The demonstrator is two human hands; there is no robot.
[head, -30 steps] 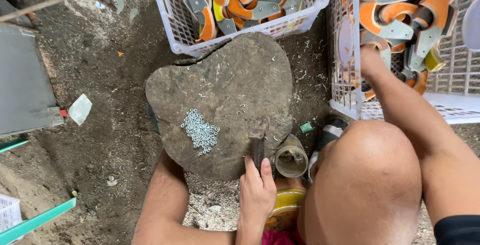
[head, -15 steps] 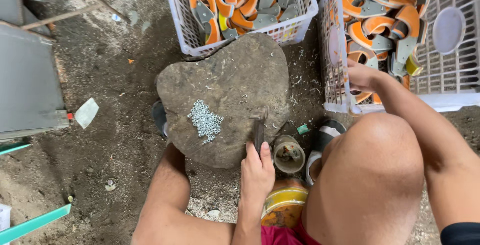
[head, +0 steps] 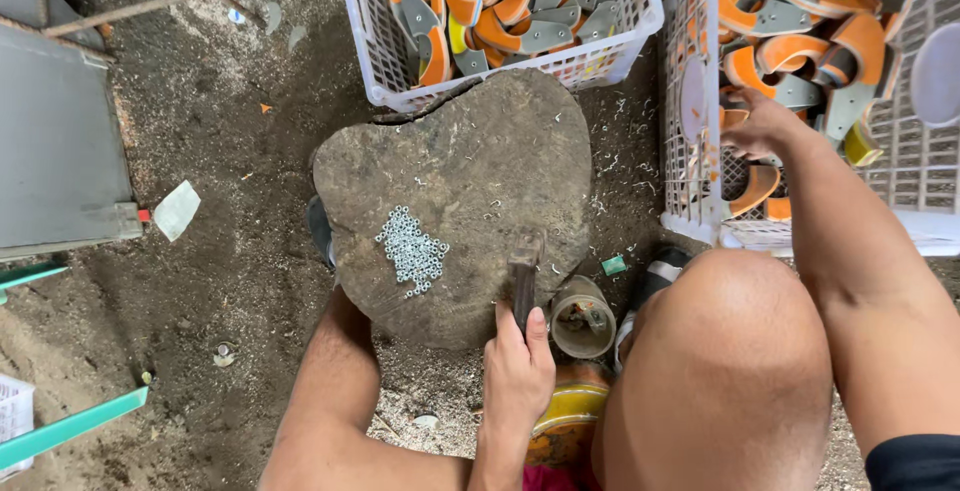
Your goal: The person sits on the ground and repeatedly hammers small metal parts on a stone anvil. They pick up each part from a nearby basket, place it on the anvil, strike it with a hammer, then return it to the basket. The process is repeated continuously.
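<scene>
Hammer (head: 524,281) is gripped by left hand (head: 518,371), head rested on stone (head: 470,181); right hand (head: 760,126), grip unclear, is reached into basket (head: 700,201), frame right.

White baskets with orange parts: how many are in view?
2. One basket stands above the flat stone. The other basket is at right, where the right hand reaches in. A white corner at bottom left may be another.

Left hand (head: 517,371) grip on hammer (head: 524,281), right hand (head: 760,126) in basket (head: 700,201) — flat stone (head: 480,181)
</scene>
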